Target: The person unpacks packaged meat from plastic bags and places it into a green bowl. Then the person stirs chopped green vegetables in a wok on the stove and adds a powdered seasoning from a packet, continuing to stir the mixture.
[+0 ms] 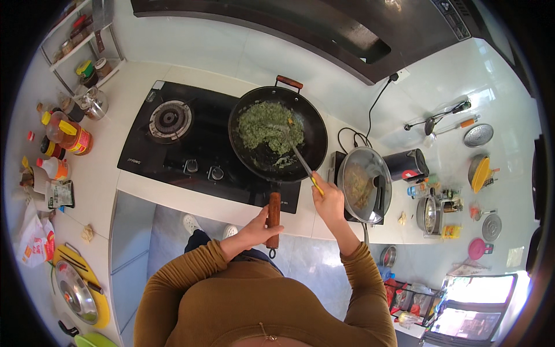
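Note:
A black wok (pixel 312 152) sits over the right burner of the gas cooktop. Chopped green food (pixel 264 126) lies in it, mostly toward the left and middle. My left hand (pixel 256 227) grips the wok's wooden handle (pixel 274 212), which points toward my body. In my right hand (pixel 328 200) is a spatula with a metal shaft (pixel 302 159) and a yellow grip; its blade is partly buried in the green food. A small wooden helper handle (pixel 289 81) stands at the wok's far rim.
Right of the wok, a glass-lidded pan (pixel 366 184) holds cooked food. The left burner (pixel 170 121) is bare. An oil bottle (pixel 69 132) and jars line the left wall. A cleaver (pixel 102 26) hangs by the shelf. The range hood (pixel 277 21) overhangs the back.

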Available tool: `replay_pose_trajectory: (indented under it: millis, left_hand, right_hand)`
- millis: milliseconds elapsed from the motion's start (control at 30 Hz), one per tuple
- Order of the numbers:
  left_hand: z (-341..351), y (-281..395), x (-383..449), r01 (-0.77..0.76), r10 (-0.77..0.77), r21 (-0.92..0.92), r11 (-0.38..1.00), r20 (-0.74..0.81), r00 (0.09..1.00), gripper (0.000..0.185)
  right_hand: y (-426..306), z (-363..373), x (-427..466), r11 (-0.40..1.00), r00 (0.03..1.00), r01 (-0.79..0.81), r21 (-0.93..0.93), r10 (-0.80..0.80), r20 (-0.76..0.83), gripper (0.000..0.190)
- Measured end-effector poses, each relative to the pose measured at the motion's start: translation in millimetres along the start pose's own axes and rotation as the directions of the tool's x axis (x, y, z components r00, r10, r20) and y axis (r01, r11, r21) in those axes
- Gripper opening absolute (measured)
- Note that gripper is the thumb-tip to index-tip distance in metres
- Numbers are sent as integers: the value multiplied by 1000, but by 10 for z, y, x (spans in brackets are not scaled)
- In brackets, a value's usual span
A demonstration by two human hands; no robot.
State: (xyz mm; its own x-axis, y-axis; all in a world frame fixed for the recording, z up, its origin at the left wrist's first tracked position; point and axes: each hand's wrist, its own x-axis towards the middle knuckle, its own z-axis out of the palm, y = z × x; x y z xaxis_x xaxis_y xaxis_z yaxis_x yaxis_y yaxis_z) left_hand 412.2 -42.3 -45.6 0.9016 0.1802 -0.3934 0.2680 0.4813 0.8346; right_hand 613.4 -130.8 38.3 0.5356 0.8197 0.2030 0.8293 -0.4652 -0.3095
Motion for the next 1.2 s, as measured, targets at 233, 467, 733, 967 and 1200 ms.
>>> replay_pose_trajectory:
  millis: [233,467,733,967,1200]
  left_hand:
    - [-17,57,-15,69,-69,6,998,4,998,86]
    - [-9,28,-17,37,-37,40,998,-3,999,88]
    - [10,-24,27,23,-23,51,998,-3,1000,89]
    - [-16,-86,71,1,0,86,996,-12,1000,89]
    - [-28,-110,70,-7,7,70,998,-5,1000,89]
  right_hand:
    - [52,-17,-15,996,998,44,-73,-41,50,38]
    - [249,-1155,329,767,828,-539,348,407,387,31]
    - [581,-946,860,441,475,-859,260,499,725,23]
    - [302,-819,1089,626,628,-696,351,294,720,19]
    - [206,-1250,1477,848,723,-513,135,341,601,37]
